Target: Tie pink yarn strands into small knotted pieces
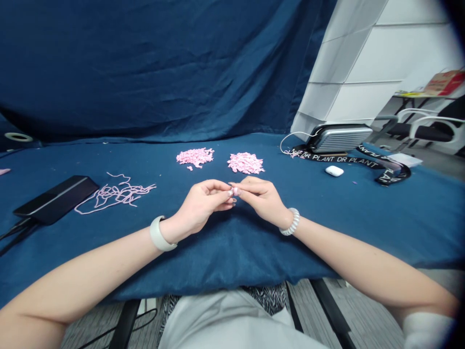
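Grip narrow, my left hand (199,206) and right hand (266,198) pinch a pink piece (236,191); fine fingerwork, I judge, next needing steadiness.

- Matt, lightly creased cloth forms the tablecloth (218,271), with a wrinkled fabric backdrop (145,72) along its far edge.
- Smooth, dark plastic sheathes a slab-shaped device (56,198) near the left edge, beside matt, fibrous yarn (121,194).
- Ribbed, silvery, metallic-looking casing (341,139) gleams at the far right corner.
- Glossy white plastic encloses an earbud case (334,170) toward the right edge.
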Demonstrator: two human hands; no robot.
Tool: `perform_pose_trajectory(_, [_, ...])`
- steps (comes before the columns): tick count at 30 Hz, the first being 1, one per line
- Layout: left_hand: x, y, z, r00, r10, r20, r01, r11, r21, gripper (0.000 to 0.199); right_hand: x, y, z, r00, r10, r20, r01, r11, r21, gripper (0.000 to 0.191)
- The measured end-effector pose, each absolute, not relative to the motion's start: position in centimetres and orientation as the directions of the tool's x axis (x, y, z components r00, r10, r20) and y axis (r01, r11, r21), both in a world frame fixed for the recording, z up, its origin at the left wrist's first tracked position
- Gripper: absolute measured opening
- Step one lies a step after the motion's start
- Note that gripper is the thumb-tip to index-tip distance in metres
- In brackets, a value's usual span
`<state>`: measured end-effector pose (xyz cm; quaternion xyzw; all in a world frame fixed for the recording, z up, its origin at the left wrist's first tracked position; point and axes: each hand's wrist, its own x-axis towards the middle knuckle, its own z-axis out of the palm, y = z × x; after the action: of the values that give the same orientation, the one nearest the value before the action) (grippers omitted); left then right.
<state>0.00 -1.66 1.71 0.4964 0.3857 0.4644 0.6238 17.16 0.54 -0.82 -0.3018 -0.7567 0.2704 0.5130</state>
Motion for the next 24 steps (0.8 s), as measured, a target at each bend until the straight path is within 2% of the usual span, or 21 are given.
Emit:
perform_pose_trajectory(12, [-0.04,-1.52,1.87,0.284,0.959,0.004,-0.208,0.058,0.977,0.017,17.18,0.45,-0.81,-0.261,0.779,0.571,0.108,0.611,-0.784,0.018])
perform_pose_trajectory(24, [-0.11,-1.18,1.63,0.250,0.968,0.012,-0.226,0.047,0.973,0.014,17.34,0.40,-0.39,-0.203,0.863,0.462,0.073,0.484,-0.872,0.010])
